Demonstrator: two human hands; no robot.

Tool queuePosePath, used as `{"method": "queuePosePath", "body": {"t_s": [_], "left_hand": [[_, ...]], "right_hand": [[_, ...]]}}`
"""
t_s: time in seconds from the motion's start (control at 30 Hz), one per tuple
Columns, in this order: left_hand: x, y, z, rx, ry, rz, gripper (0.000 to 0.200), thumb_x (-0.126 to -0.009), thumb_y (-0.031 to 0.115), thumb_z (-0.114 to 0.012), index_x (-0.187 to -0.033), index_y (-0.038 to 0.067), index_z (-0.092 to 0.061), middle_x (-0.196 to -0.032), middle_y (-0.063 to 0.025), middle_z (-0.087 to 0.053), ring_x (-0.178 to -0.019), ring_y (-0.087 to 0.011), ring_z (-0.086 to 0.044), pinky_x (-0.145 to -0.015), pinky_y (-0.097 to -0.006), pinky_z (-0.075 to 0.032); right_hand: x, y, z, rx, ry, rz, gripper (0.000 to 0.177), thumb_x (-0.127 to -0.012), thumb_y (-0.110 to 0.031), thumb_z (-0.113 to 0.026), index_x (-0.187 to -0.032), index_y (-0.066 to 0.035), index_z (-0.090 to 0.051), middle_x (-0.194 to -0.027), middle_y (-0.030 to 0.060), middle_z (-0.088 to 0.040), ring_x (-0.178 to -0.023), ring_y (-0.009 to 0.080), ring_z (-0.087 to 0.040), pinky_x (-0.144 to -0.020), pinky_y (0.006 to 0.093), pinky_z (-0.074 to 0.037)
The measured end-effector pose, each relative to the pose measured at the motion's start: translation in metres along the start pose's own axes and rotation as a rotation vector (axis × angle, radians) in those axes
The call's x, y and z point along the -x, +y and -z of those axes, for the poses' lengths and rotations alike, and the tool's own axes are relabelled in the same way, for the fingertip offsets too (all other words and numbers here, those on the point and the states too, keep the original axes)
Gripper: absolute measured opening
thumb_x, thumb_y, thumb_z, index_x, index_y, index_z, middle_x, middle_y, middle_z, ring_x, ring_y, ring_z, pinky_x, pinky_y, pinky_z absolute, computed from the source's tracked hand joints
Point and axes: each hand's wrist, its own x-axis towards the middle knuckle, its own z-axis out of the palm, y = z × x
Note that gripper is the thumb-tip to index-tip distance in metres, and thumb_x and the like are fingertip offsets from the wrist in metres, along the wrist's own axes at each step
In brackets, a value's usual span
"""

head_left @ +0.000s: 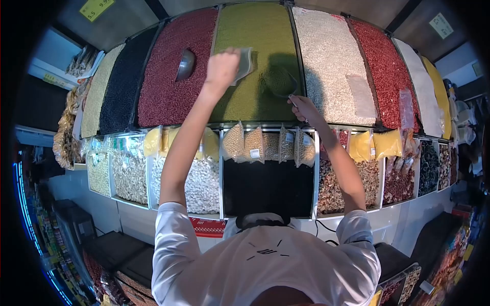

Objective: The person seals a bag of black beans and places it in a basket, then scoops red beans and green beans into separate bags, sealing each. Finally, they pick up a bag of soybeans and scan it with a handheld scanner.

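Clock positions are going off the middle of the view. A white T-shirt is filling 6 o'clock, nearest the camera. Just past it, the dark part of the counter is sitting around 5 to 6 o'clock, with packed bags of tan beans lining its far edge. Up at 2 o'clock the right hand is wrapping its fingers round the handle of a scoop, which is holding green beans over at 1 o'clock, in the green-bean bin. Around 11 to 12 the left hand is clenching its fingers on a clear bag, fingertips kinda blurry. A metal bowl is resting on red beans at 11.
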Motion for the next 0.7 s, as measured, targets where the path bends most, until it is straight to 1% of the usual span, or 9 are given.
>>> {"method": "queuePosePath", "body": {"t_s": [0.07, 0.13, 0.2, 0.3, 0.43, 0.53, 0.6, 0.63, 0.7], "left_hand": [[-0.017, 0.009, -0.057, 0.023, -0.048, -0.028, 0.014, -0.072, 0.006, -0.061, -0.085, 0.005, -0.061, -0.081, -0.0141, -0.064, -0.074, -0.0307, -0.066, -0.065, -0.0389, -0.054], [-0.023, 0.018, -0.083, 0.046, -0.093, -0.055, 0.013, -0.073, 0.009, -0.061, -0.085, 0.005, -0.062, -0.081, -0.0147, -0.065, -0.075, -0.0314, -0.066, -0.067, -0.0405, -0.054], [-0.026, 0.028, -0.099, 0.178, -0.233, 0.159, 0.015, -0.080, 0.015, -0.059, -0.091, 0.006, -0.062, -0.086, -0.0171, -0.065, -0.079, -0.0349, -0.064, -0.071, -0.0446, -0.052], [-0.026, 0.034, -0.107, 0.254, -0.278, 0.221, 0.018, -0.083, 0.021, -0.060, -0.093, 0.007, -0.064, -0.087, -0.0183, -0.066, -0.081, -0.0354, -0.064, -0.075, -0.0448, -0.051], [-0.024, 0.038, -0.103, 0.316, -0.274, 0.239, 0.019, -0.082, 0.021, -0.060, -0.094, 0.007, -0.065, -0.084, -0.0177, -0.066, -0.080, -0.0352, -0.064, -0.076, -0.0448, -0.051], [-0.025, 0.039, -0.095, 0.396, -0.260, 0.236, 0.017, -0.083, 0.019, -0.059, -0.091, 0.005, -0.065, -0.084, -0.0179, -0.066, -0.080, -0.0353, -0.064, -0.076, -0.0452, -0.050], [-0.025, 0.038, -0.093, 0.459, -0.162, 0.185, 0.014, -0.082, 0.015, -0.056, -0.083, 0.005, -0.065, -0.082, -0.0214, -0.065, -0.078, -0.0379, -0.063, -0.074, -0.0457, -0.050], [-0.025, 0.038, -0.090, 0.455, -0.163, 0.187, 0.014, -0.082, 0.015, -0.056, -0.083, 0.005, -0.065, -0.082, -0.0214, -0.065, -0.078, -0.0379, -0.063, -0.074, -0.0457, -0.050], [-0.026, 0.038, -0.082, 0.469, -0.142, 0.192, 0.014, -0.082, 0.014, -0.056, -0.082, 0.003, -0.065, -0.081, -0.0226, -0.064, -0.078, -0.0387, -0.063, -0.075, -0.0457, -0.050]], "right_hand": [[0.008, -0.006, 0.006, -0.001, -0.001, -0.004, 0.031, -0.096, -0.035, -0.046, -0.095, -0.004, -0.052, -0.059, -0.0031, -0.043, -0.040, 0.0035, -0.032, -0.035, 0.0207, -0.024], [0.016, -0.011, 0.012, -0.010, 0.017, -0.012, 0.031, -0.096, -0.034, -0.045, -0.095, -0.004, -0.052, -0.059, -0.0033, -0.042, -0.041, 0.0034, -0.031, -0.035, 0.0207, -0.024], [0.023, -0.016, 0.021, -0.019, 0.035, -0.026, 0.030, -0.096, -0.033, -0.045, -0.096, -0.004, -0.052, -0.059, -0.0035, -0.041, -0.041, 0.0033, -0.031, -0.036, 0.0208, -0.023], [0.035, -0.024, 0.028, 0.006, 0.006, -0.012, 0.029, -0.096, -0.032, -0.045, -0.097, -0.004, -0.052, -0.059, -0.0034, -0.041, -0.042, 0.0034, -0.032, -0.036, 0.0211, -0.023], [0.037, -0.046, 0.022, 0.081, -0.036, -0.042, 0.031, -0.096, -0.030, -0.045, -0.096, -0.001, -0.055, -0.059, -0.0026, -0.041, -0.044, 0.0045, -0.032, -0.037, 0.0214, -0.023], [0.024, -0.068, 0.010, 0.158, -0.101, -0.094, 0.029, -0.095, -0.027, -0.048, -0.093, 0.000, -0.057, -0.060, -0.0013, -0.045, -0.044, 0.0046, -0.035, -0.037, 0.0205, -0.025], [0.014, -0.087, -0.003, 0.276, -0.137, -0.107, 0.025, -0.092, -0.023, -0.050, -0.085, 0.000, -0.057, -0.059, 0.0002, -0.048, -0.042, 0.0049, -0.038, -0.037, 0.0200, -0.028], [0.005, -0.095, -0.004, 0.275, -0.141, -0.105, 0.025, -0.092, -0.023, -0.050, -0.085, 0.000, -0.057, -0.059, 0.0002, -0.048, -0.042, 0.0049, -0.038, -0.037, 0.0200, -0.028], [-0.010, -0.112, -0.005, 0.270, -0.246, -0.107, 0.023, -0.089, -0.019, -0.051, -0.078, 0.000, -0.056, -0.057, 0.0013, -0.050, -0.039, 0.0040, -0.038, -0.035, 0.0197, -0.028]]}}
